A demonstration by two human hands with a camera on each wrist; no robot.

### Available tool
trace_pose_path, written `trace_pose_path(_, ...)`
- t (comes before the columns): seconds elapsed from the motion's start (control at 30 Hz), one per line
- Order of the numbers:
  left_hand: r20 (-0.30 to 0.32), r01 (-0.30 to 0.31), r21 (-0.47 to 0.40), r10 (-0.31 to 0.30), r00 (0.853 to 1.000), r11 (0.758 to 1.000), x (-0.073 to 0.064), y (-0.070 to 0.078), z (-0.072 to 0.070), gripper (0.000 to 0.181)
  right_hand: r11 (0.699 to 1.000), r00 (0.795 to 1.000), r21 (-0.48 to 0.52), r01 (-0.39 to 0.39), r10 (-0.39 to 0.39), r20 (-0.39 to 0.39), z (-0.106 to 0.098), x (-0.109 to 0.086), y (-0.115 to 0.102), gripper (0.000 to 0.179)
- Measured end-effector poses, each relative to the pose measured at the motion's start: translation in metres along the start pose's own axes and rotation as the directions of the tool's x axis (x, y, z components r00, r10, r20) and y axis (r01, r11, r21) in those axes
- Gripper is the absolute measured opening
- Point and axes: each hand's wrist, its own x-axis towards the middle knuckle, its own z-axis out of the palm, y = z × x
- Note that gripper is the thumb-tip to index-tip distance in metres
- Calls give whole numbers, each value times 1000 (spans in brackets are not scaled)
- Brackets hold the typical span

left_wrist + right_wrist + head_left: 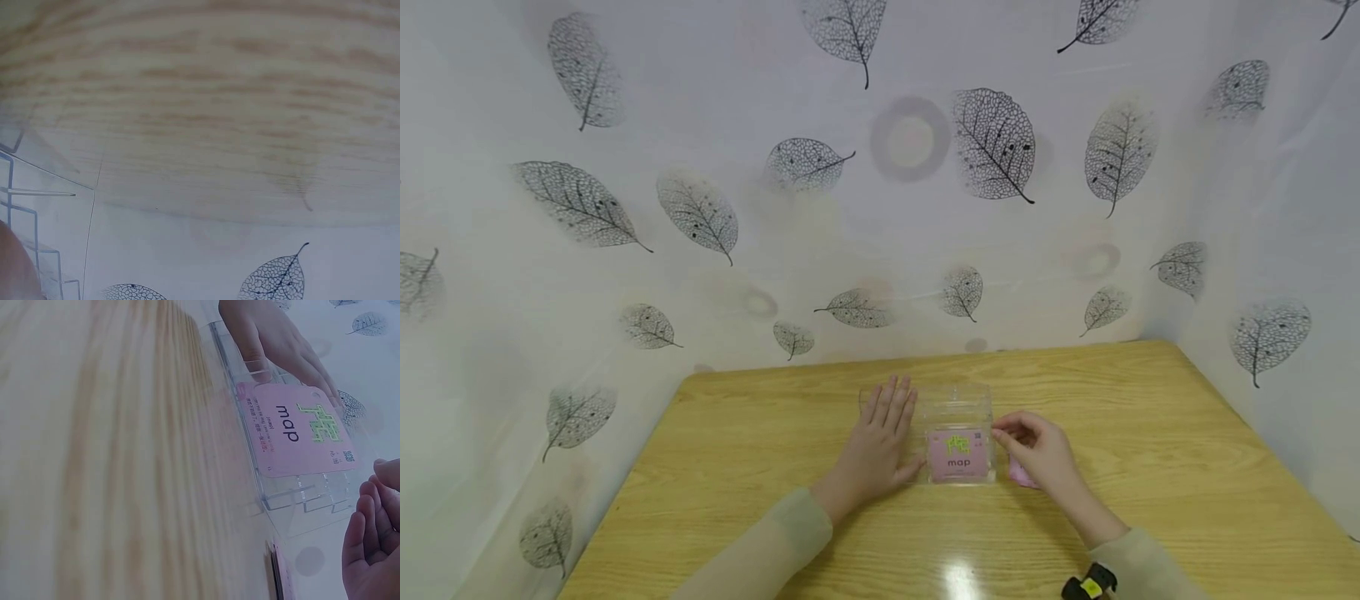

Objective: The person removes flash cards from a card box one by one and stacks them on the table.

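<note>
A clear stepped plastic stand (957, 408) is on the table, and a pink card printed "map" with a green drawing (957, 455) leans on its front tier. My left hand (876, 442) lies flat across the stand's left part, fingers straight and thumb toward the card. My right hand (1037, 454) is at the stand's right edge with loosely bent fingers, thumb close to the index fingertip. No held thing shows between them in the right wrist view. Beneath that hand lies a small stack of pink cards (281, 572), partly hidden in the head view.
The wooden table (760, 442) runs back to a pale curtain (910, 250) with a leaf print, which also closes in both sides. A black strap with a yellow mark (1090, 585) circles my right wrist.
</note>
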Motion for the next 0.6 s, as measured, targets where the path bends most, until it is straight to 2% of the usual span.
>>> trace_pose_path(0.3,-16,-2,12,3,1000,1000,0,0,3,104,998,998,-16,-60,60,31,2,0,-2,8)
trace_pose_path(0.6,-9,-1,20,2,1000,1000,0,0,1,104,999,998,-2,-38,38,46,6,1,1,7)
